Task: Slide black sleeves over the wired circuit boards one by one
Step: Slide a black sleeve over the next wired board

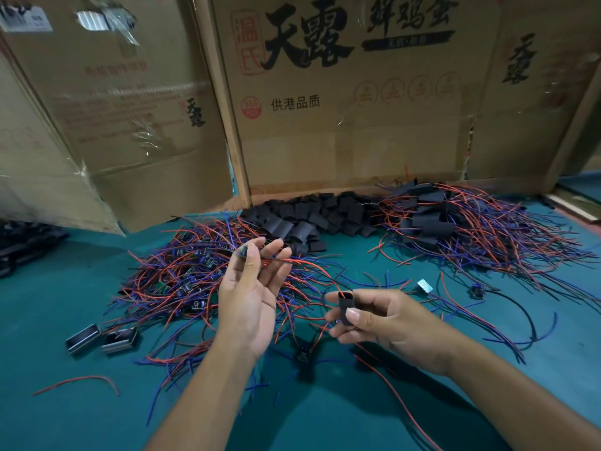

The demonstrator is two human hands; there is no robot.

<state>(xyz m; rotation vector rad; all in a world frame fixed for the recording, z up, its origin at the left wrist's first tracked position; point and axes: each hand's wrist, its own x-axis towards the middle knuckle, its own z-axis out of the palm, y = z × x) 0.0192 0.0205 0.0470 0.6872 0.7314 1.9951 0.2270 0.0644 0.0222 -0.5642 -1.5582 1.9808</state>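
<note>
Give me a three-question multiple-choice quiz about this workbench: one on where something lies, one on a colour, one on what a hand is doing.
1. Where does the loose pile of empty black sleeves lie?
A. At the back, against the cardboard, between the two wire heaps
B. At the front edge of the table
C. Inside a metal tray

2. What colour is the table surface?
A. White
B. Teal green
C. Yellow

3. What is the right hand doing?
A. Lying flat on the table
B. Pinching one black sleeve
C. Gripping scissors

Answers:
1 A, the sleeves sit below the cardboard.
2 B, the bare surface shows teal all round.
3 B, thumb and fingers close on a single sleeve, while the left hand holds a wired board at its fingertips.
</note>
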